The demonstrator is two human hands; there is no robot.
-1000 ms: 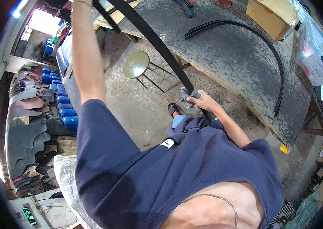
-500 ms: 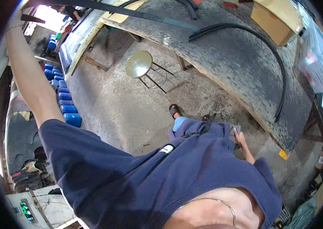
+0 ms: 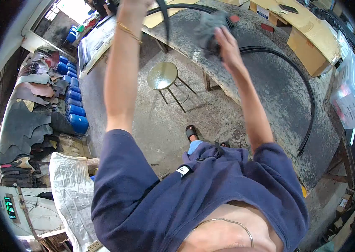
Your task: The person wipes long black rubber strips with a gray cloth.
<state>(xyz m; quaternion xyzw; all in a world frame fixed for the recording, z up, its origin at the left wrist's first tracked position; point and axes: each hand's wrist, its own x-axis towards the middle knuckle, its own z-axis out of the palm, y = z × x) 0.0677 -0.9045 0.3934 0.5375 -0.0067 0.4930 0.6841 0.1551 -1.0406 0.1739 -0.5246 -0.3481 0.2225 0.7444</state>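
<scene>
Grey, crumpled cloth [image 3: 209, 26] sits bunched in our right hand [image 3: 226, 42], whose fingers are curled around it, raised over the speckled grey stone worktable [image 3: 269, 84]. Our left hand [image 3: 137, 5] is lifted at the top of the view, closed on a long black leather strap [image 3: 165, 21] that hangs down just past its fingers, between the two hands; a thin gold bracelet [image 3: 128, 31] rings that wrist. Beyond the right fingers, another long black curved strap [image 3: 299, 88] lies across the table. Below and between our forearms stands a round metal stool [image 3: 162, 75] on the concrete floor [image 3: 144, 117]. Far out to the left of our left fingers, blue plastic drums [image 3: 74, 113] and stacked leather hides [image 3: 26, 122] line the wall.
</scene>
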